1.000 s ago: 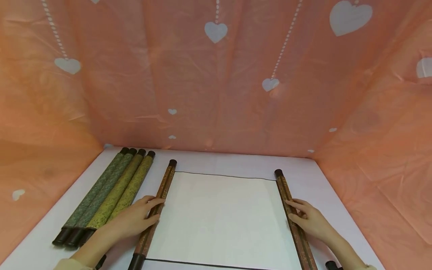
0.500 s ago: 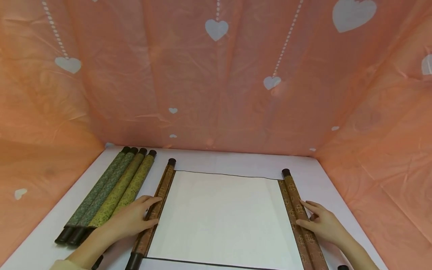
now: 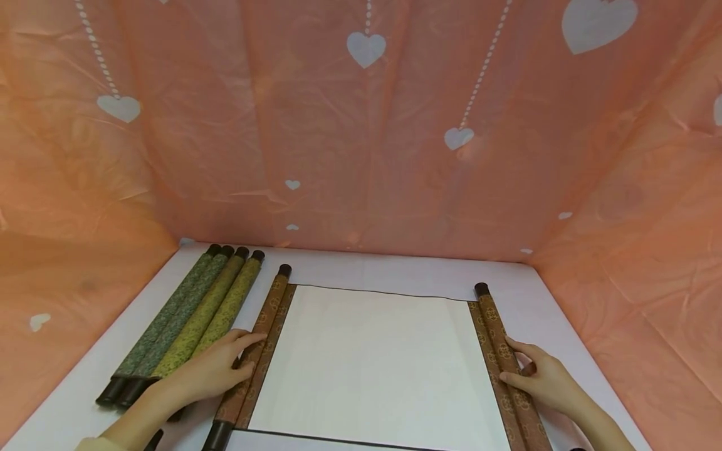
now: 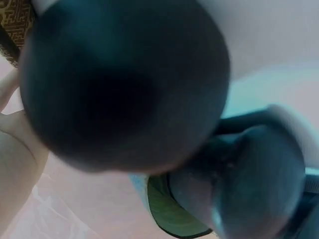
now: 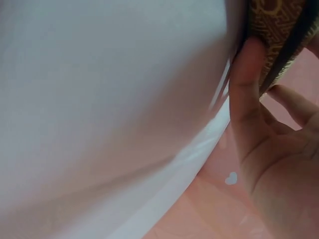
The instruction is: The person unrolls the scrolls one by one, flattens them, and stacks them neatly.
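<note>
A hanging scroll lies spread on the table, its blank white sheet [image 3: 372,363] framed by brown patterned borders. Its left roller [image 3: 276,297], brown with black end knobs, has my left hand [image 3: 217,369] on it, thumb and fingers round the roller. Over on the other side my right hand [image 3: 544,376] grips the right roller [image 3: 493,319]. In the right wrist view the right thumb [image 5: 246,84] presses one side of this roller, fingers on the other. Dark rounded knobs [image 4: 124,89] fill much of the left wrist view, and the left hand shows only partly at its edge.
Several rolled scrolls, green [image 3: 175,307] and yellow-green [image 3: 231,300], lie side by side at the left, under and beyond the left forearm. An orange curtain [image 3: 361,156] with white hearts stands behind the white table [image 3: 389,254] and along both sides.
The right roller and right hand have moved right, and the left roller slightly left. Brown border strips now show inside both rollers.
</note>
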`<state>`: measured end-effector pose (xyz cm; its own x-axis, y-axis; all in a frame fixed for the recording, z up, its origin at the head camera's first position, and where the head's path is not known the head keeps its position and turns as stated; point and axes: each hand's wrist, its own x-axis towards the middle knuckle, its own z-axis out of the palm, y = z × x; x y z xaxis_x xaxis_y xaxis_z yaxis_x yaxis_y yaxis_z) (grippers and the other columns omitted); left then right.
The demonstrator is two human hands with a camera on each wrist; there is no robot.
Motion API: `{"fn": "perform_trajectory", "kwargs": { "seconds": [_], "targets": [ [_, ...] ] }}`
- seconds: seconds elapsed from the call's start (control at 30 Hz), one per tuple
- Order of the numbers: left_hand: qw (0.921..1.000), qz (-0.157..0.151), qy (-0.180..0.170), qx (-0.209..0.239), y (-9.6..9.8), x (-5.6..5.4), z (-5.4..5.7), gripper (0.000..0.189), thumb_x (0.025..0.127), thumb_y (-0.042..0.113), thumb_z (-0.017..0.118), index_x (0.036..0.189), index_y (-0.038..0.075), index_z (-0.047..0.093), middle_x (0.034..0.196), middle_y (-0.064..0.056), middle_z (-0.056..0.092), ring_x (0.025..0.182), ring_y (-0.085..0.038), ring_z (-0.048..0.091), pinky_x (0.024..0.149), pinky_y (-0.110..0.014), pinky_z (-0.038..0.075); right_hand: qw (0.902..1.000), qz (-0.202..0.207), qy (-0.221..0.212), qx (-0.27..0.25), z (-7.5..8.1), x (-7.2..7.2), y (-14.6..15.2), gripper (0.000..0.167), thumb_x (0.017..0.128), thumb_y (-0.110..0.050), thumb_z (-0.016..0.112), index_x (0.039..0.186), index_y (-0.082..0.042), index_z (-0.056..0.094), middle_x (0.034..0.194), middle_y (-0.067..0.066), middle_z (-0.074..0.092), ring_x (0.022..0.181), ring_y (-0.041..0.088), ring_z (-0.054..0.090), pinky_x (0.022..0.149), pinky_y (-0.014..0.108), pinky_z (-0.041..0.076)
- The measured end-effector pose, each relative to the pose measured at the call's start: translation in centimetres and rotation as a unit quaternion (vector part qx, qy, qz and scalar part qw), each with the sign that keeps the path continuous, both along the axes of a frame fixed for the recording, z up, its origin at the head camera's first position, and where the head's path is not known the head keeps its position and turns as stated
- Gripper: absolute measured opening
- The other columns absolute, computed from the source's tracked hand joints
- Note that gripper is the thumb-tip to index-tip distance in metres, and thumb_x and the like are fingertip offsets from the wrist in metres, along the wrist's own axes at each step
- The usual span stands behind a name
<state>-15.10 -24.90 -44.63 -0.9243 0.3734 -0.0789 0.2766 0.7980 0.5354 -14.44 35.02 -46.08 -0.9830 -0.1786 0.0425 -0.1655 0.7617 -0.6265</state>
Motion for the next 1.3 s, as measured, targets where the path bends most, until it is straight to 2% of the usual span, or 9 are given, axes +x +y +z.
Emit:
{"fn": "perform_trajectory", "kwargs": {
  "seconds": [0.2, 0.43, 0.53, 0.6, 0.67, 0.8, 1.0, 1.2, 1.3],
  "targets": [
    [0.9999, 0.0, 0.002, -0.014, -0.2, 0.1, 0.2, 0.062, 0.096, 0.027, 0.077, 0.148, 0.002, 0.054, 0.143, -0.03, 0.052, 0.128, -0.048, 0.055, 0.094, -0.059, 0.052, 1.0, 0.006, 0.0, -0.001, 0.1, 0.0, 0.0, 0.078, 0.089, -0.025, 0.083, 0.149, 0.008, 0.048, 0.118, 0.019, 0.066, 0.063, 0.003, 0.057, 0.059, 0.027, 0.048],
    [0.9996, 0.017, -0.005, -0.023, 0.0, -0.1, 0.3, 0.067, 0.091, 0.031, 0.082, 0.144, -0.001, 0.055, 0.143, -0.028, 0.056, 0.13, -0.048, 0.055, 0.097, -0.061, 0.05, 1.0, 0.006, 0.001, 0.005, 0.1, -0.3, 0.2, 0.076, 0.088, -0.02, 0.083, 0.148, 0.011, 0.048, 0.093, 0.005, 0.064, 0.061, 0.002, 0.055, 0.058, 0.026, 0.048],
    [0.9997, 0.024, -0.009, -0.006, 0.1, -0.3, 0.2, 0.065, 0.09, 0.021, 0.082, 0.143, -0.004, 0.052, 0.134, -0.027, 0.063, 0.103, -0.039, 0.068, 0.078, -0.05, 0.056, 1.0, 0.008, -0.005, 0.003, 0.3, -0.5, 0.3, 0.075, 0.088, -0.017, 0.081, 0.147, 0.014, 0.047, 0.085, 0.002, 0.065, 0.061, 0.003, 0.056, 0.057, 0.026, 0.049],
    [0.9993, 0.033, -0.015, 0.011, 0.0, -0.5, 0.1, 0.066, 0.089, 0.015, 0.081, 0.145, -0.004, 0.049, 0.128, -0.027, 0.066, 0.084, -0.029, 0.068, 0.065, -0.042, 0.054, 0.9999, 0.007, -0.011, 0.005, 0.4, -0.6, 0.4, 0.074, 0.089, -0.016, 0.08, 0.147, 0.015, 0.045, 0.081, 0.001, 0.067, 0.062, 0.003, 0.056, 0.057, 0.026, 0.049],
    [0.9987, 0.04, -0.019, 0.024, 0.0, -0.6, 0.1, 0.069, 0.089, 0.011, 0.079, 0.147, -0.005, 0.046, 0.127, -0.029, 0.065, 0.078, -0.022, 0.064, 0.062, -0.037, 0.05, 0.9998, 0.003, -0.02, 0.005, 0.6, -0.8, 0.3, 0.075, 0.09, -0.016, 0.079, 0.148, 0.015, 0.044, 0.075, 0.0, 0.067, 0.062, 0.003, 0.056, 0.057, 0.026, 0.049],
    [0.9988, 0.034, -0.007, 0.033, -0.2, -1.0, 0.3, 0.072, 0.088, 0.009, 0.078, 0.148, -0.008, 0.042, 0.134, -0.034, 0.06, 0.102, -0.03, 0.067, 0.076, -0.045, 0.054, 0.9996, 0.001, -0.025, 0.01, 0.8, -1.3, -0.1, 0.075, 0.089, -0.015, 0.076, 0.148, 0.016, 0.044, 0.068, -0.002, 0.065, 0.06, 0.005, 0.055, 0.056, 0.026, 0.048],
    [0.9991, 0.03, 0.024, 0.021, 0.0, -2.3, 1.1, 0.071, 0.089, 0.008, 0.077, 0.149, -0.01, 0.041, 0.134, -0.034, 0.059, 0.106, -0.042, 0.067, 0.075, -0.048, 0.056, 0.9996, 0.002, -0.009, 0.026, 1.7, -2.9, -0.8, 0.076, 0.086, -0.012, 0.075, 0.148, 0.017, 0.043, 0.075, 0.002, 0.068, 0.06, 0.008, 0.055, 0.052, 0.028, 0.047],
    [0.9991, 0.031, 0.026, 0.012, 0.3, -3.7, 1.7, 0.07, 0.09, 0.005, 0.074, 0.148, -0.013, 0.039, 0.134, -0.037, 0.057, 0.104, -0.04, 0.067, 0.073, -0.045, 0.054, 0.9986, 0.011, 0.004, 0.052, 2.2, -5.1, -1.5, 0.077, 0.085, -0.011, 0.074, 0.148, 0.019, 0.041, 0.089, 0.012, 0.072, 0.067, 0.014, 0.06, 0.053, 0.029, 0.048],
    [0.9993, 0.029, 0.02, 0.008, 0.4, -4.2, 1.6, 0.07, 0.091, 0.005, 0.072, 0.149, -0.013, 0.037, 0.136, -0.04, 0.054, 0.089, -0.032, 0.068, 0.066, -0.041, 0.05, 0.9976, 0.014, 0.006, 0.068, 2.2, -6.2, -1.8, 0.079, 0.083, -0.011, 0.074, 0.148, 0.019, 0.041, 0.094, 0.018, 0.071, 0.068, 0.014, 0.061, 0.053, 0.03, 0.048]
  ]
}}
